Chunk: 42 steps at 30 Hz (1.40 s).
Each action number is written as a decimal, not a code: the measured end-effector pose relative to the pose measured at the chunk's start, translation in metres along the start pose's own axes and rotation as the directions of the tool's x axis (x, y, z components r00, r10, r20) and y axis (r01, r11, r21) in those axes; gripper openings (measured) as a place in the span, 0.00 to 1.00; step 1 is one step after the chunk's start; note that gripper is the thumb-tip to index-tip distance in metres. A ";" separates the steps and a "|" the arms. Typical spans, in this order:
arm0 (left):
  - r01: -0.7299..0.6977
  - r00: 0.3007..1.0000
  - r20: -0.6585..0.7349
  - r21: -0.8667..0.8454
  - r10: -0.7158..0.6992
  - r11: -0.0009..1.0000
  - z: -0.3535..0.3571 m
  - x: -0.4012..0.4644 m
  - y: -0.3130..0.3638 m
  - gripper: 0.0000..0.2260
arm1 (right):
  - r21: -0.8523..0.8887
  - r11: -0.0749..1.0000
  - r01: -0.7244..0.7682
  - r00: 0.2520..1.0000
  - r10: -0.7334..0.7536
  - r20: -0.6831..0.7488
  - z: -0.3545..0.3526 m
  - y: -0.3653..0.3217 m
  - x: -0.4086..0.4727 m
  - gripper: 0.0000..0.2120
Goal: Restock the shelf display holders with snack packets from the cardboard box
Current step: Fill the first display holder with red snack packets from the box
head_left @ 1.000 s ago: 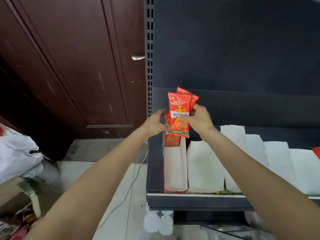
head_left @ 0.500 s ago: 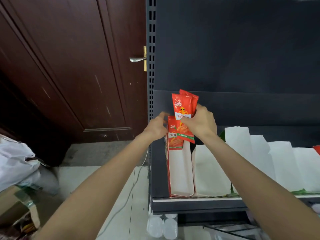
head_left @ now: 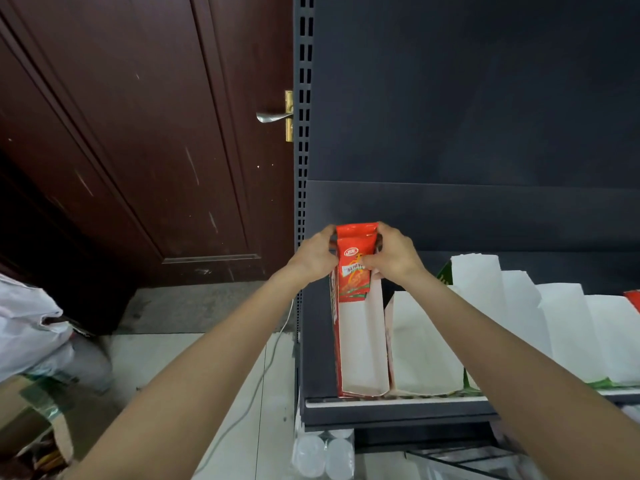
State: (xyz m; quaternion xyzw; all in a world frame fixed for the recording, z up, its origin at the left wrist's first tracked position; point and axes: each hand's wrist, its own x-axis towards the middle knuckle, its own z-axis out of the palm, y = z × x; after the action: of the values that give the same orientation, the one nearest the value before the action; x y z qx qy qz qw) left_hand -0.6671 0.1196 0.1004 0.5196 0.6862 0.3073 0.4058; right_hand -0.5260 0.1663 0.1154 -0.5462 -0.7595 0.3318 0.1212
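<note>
Head view, red snack packets, upright, orange print, leftmost holder

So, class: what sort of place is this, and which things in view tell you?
Probably a small shop or its stockroom. A dark slotted retail shelf carries a row of white display holders, and both hands press red snack packets into the leftmost one.

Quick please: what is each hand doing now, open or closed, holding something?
Left hand: closed on the red packets.
Right hand: closed on the same packets.
</note>
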 end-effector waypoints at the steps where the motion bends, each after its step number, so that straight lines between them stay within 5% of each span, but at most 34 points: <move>1: -0.001 1.000 0.002 0.000 0.001 1.000 0.000 0.001 -0.001 0.23 | -0.011 1.000 0.020 1.000 -0.020 -0.018 0.001 0.000 0.000 0.24; 6: 0.009 1.000 0.017 0.009 -0.009 1.000 0.002 0.002 -0.004 0.24 | -0.201 0.972 0.120 0.990 -0.133 -0.054 0.011 0.002 0.002 0.12; 11: -0.015 1.000 -0.006 0.027 0.015 1.000 0.005 -0.002 -0.004 0.27 | -0.331 0.931 0.153 0.982 -0.180 -0.054 0.015 0.001 0.002 0.14; 22: -0.213 0.915 -0.231 0.423 0.332 0.881 0.021 -0.034 0.010 0.13 | -0.028 0.982 0.185 0.957 -0.187 -0.221 -0.012 0.009 -0.035 0.08; 27: -0.345 0.877 -0.200 0.368 0.436 0.863 0.051 -0.065 0.041 0.09 | 0.057 0.972 0.227 0.909 -0.191 -0.370 -0.037 0.037 -0.085 0.09; 34: -0.322 0.917 -0.149 0.275 0.371 0.906 0.148 -0.105 0.095 0.06 | 0.049 0.995 0.086 0.928 -0.062 -0.368 -0.082 0.126 -0.166 0.10; 42: -0.355 0.935 0.077 0.249 0.347 0.901 0.343 -0.165 0.158 0.06 | -0.040 0.989 -0.140 0.946 0.122 -0.299 -0.145 0.293 -0.298 0.09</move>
State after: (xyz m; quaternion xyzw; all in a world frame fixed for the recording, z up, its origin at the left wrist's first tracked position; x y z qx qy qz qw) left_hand -0.2718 0.0036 0.1073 0.6880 0.6091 0.2749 0.2830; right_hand -0.1157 0.0025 0.0914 -0.6424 -0.7045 0.2303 0.1947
